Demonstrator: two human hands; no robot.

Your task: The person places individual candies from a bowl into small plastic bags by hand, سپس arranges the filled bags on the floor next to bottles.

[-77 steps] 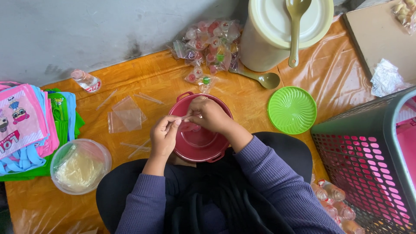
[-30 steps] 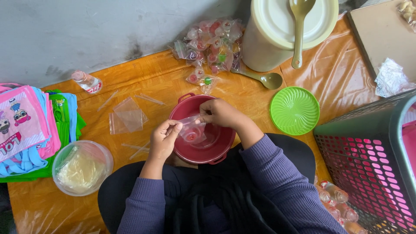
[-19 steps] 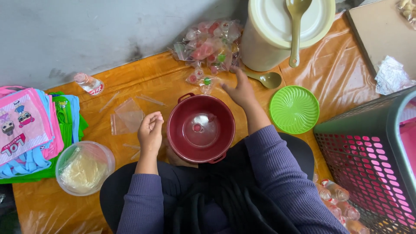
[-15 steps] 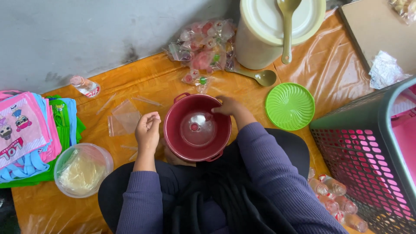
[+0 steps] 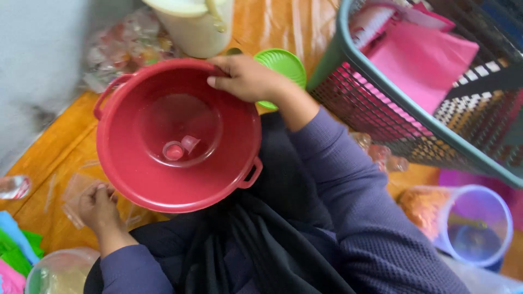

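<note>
Up close, the red basin (image 5: 180, 136) sits tilted above the person's lap, a small filled plastic pouch (image 5: 181, 148) lying inside. Right hand (image 5: 248, 79) has its grip closed on the far rim. Left hand (image 5: 98, 206) pinches a clear bag (image 5: 73, 188) on the orange sheet (image 5: 49, 163), beside a green lid (image 5: 283, 62) and a mesh basket (image 5: 425, 103).

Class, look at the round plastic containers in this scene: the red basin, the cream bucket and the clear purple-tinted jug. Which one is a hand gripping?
The red basin: the right hand grips its far rim. The cream bucket and purple-tinted jug are untouched.
</note>
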